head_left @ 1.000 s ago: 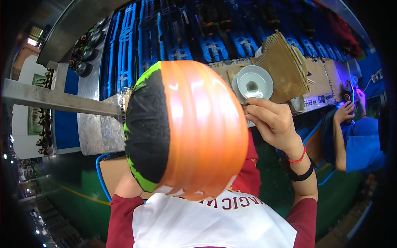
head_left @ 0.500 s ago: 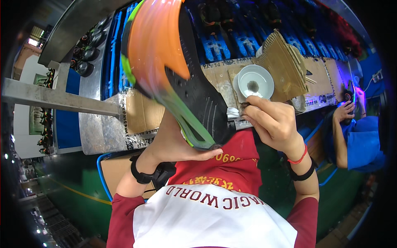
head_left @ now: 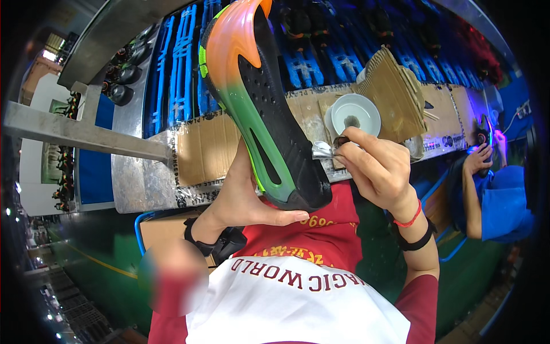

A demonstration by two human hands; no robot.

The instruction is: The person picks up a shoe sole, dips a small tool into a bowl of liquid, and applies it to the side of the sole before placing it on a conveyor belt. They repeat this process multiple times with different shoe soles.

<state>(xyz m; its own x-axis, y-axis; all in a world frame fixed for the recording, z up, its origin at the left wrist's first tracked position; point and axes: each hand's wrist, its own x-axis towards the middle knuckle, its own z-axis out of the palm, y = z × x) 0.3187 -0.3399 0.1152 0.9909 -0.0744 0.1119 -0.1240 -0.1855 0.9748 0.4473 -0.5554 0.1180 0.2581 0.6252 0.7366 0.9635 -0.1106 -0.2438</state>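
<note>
My left hand [head_left: 243,195] is closed round the heel end of a shoe sole [head_left: 260,126], which stands tilted up with its orange toe end away from me. The sole fades from orange to green along one side; its other face is black with small holes. In my right hand [head_left: 378,169], a small tool [head_left: 323,150] with a pale silvery tip is pinched between thumb and fingers. That tip is at the black edge of the sole near the heel; I cannot tell whether it touches. Just beyond my right fingers stands a white bowl [head_left: 355,113] with a greyish patch inside.
A bent cardboard piece [head_left: 392,94] rises beside the bowl on the cardboard-covered bench [head_left: 206,152]. Behind it runs a line of blue racks [head_left: 303,69] with dark shoes. At left a metal bar [head_left: 86,135] crosses; at right works a person in blue [head_left: 504,198].
My left hand has turned the sole more upright and shifted it slightly right, showing more of its black face. My right hand has stayed nearly in place with the tool.
</note>
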